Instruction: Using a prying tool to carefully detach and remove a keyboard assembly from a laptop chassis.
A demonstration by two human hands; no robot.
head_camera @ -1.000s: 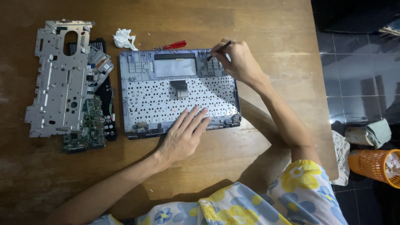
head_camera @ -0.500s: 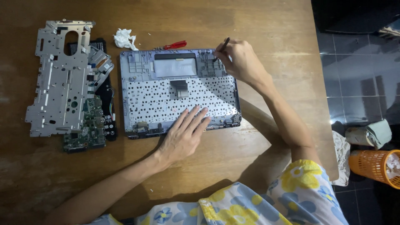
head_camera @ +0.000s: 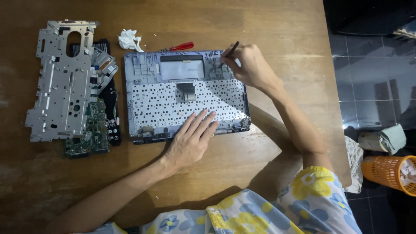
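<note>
Wooden worktop (head_camera: 268, 26), seen from above. In the middle, an opened laptop shell (head_camera: 186, 96), underside up, showing the perforated back of the keyboard and a grey rectangular recess near the far edge.

Left hand (head_camera: 190, 141) flat on the near edge of the shell, fingers spread and straight, palm down, grip open and holding nothing, just pressing.

Right hand (head_camera: 249, 65) at the far right corner of the shell, grip closed around a thin dark tool (head_camera: 231, 50), pinched between thumb and fingers, upper end slanting up and away from the hand. Working end hidden under the fingers, apparently touching the shell's corner, though hard to tell from here.

Just beyond the shell's far edge, a red-handled screwdriver (head_camera: 182, 46) lying on the wood, untouched. Left of that, a crumpled white tissue (head_camera: 129, 40).

Well to the left of the shell, a silver metal frame (head_camera: 60, 82) full of cut-outs, lying flat. Under its right side and poking out, a green circuit board (head_camera: 93, 130) and a black part (head_camera: 113, 108) with small cables, near the shell's left edge but apart from it.

Off the worktop's right edge, dark tiled floor (head_camera: 372, 86), an orange basket (head_camera: 388, 173) and a bundled cloth (head_camera: 383, 139) beside it.

Floral sleeve (head_camera: 316, 190) at the bottom, blue with yellow flowers.
</note>
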